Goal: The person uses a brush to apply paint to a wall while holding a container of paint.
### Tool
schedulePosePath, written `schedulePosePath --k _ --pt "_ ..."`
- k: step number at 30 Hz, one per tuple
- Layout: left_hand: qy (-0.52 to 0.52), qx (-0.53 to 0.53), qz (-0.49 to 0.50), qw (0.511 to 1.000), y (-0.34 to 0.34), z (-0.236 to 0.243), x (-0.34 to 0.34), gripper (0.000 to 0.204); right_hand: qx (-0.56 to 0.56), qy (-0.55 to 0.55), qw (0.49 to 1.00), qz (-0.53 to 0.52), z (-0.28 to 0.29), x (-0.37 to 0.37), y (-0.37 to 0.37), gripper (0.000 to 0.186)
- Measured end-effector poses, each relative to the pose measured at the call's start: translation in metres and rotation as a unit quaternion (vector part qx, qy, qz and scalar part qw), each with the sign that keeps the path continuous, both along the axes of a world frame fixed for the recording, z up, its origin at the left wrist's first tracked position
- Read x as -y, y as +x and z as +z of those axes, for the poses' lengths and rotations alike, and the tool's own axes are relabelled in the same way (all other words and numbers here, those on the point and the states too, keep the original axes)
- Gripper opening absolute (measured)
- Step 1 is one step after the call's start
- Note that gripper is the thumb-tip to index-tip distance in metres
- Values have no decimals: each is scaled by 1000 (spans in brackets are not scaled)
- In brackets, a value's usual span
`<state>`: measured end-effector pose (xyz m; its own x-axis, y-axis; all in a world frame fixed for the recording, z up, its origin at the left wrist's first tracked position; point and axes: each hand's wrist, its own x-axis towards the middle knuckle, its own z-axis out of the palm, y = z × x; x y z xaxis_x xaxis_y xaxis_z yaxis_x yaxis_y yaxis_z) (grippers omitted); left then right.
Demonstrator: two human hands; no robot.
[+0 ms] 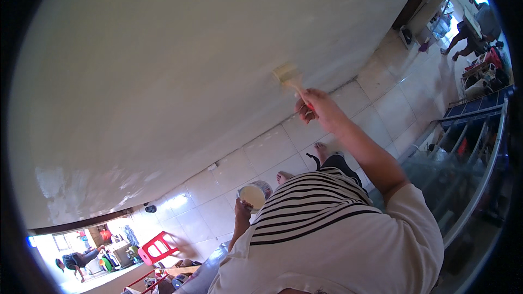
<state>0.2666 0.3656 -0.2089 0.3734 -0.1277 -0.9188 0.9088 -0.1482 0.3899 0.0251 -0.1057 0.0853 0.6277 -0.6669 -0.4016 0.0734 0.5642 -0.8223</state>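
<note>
My right hand (317, 109) is closed around the handle of a paintbrush (286, 74), out in front of me. The brush's broad, pale bristles, slightly blurred, meet or nearly meet the off-white wall (163, 76). Lower and to the left, my left hand (243, 208) grips the rim of a small bucket (266, 188) close to my body. Cream-coloured liquid (251, 196) shows inside it. Toward the lower left, the wall carries shiny, wet-looking patches.
Pale floor tiles (239, 163) run along the wall's foot, where my bare feet stand. A red plastic stool (158, 248) is at lower left. A metal-framed glass piece (463, 152) stands close on my right. People are visible far right and beyond the lower-left doorway.
</note>
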Motion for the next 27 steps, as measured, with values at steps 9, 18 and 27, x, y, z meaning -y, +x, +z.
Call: schedulePosePath --k 9,18,27 --pt "8 -12 38 999 1 1 -6 36 118 -219 968 37 222 5 1 34" --pt "-9 -18 9 1000 1 -6 -14 35 132 -257 957 29 180 33 39 44" --pt "-15 1 0 1000 -12 15 -18 36 -1 -23 999 38 -12 -30 23 34"
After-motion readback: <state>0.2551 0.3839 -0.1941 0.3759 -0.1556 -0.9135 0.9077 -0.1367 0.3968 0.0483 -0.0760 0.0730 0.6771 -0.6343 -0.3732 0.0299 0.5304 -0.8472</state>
